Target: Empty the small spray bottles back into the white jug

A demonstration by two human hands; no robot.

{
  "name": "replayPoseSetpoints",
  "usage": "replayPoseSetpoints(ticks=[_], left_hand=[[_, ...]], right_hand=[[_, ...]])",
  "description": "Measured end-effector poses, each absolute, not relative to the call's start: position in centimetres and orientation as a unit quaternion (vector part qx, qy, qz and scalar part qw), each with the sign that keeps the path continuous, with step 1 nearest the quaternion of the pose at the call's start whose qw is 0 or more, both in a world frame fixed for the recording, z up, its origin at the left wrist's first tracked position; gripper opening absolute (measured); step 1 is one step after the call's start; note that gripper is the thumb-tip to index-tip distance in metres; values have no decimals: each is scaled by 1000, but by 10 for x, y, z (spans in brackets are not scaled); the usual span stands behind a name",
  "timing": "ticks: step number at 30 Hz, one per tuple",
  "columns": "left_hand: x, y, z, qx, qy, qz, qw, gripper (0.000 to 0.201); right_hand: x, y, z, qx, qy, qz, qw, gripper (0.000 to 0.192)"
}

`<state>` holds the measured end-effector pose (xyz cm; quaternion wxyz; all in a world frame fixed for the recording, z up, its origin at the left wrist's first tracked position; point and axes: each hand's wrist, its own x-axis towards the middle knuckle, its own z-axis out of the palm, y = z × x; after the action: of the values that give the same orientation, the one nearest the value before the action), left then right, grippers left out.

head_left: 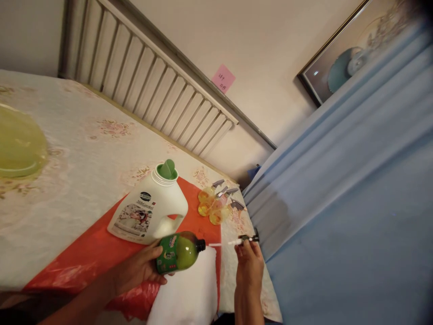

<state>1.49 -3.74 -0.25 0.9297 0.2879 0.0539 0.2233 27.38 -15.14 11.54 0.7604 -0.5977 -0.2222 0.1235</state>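
Note:
My left hand (149, 264) is closed around a green bottle (177, 253) with a printed label, tilted so its dark neck points right. Pinched in my right hand (248, 264) is a black pump head (248, 239). Its pale dip tube (215, 244) points left, toward the bottle's neck, and I cannot tell if its tip is inside. Just behind the green bottle stands a large white detergent jug (149, 210) with no cap on and a green spout (168, 169) in its mouth. A white folded cloth (189, 289) lies below the bottle.
Several small spray bottles with yellowish liquid (216, 210) stand beyond on the table. A red plastic sheet (91, 253) lies under the jug. At far left is a yellow translucent basin (20, 144). A radiator (149, 81) and a blue curtain (355, 203) border the floral tablecloth (84, 158).

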Motion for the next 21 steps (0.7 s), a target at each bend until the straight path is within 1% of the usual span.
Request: replayPoseSetpoints(ticks=[4, 10, 16, 19, 21], left_hand=[[17, -36, -5, 267, 68, 196, 941, 57], [19, -35, -2, 243, 81, 193, 947, 69], [21, -36, 0, 235, 83, 197, 948, 69], [22, -36, 0, 229, 81, 200, 949, 67], [22, -35, 2, 222, 77, 204, 950, 65]], right_hand=[[273, -136, 85, -642, -240, 199, 701, 34], [275, -96, 59, -696, -287, 276, 598, 32], [278, -54, 42, -724, -327, 309, 523, 26], [277, -45, 43, -727, -349, 287, 517, 22], [273, -48, 49, -723, -362, 265, 525, 24]])
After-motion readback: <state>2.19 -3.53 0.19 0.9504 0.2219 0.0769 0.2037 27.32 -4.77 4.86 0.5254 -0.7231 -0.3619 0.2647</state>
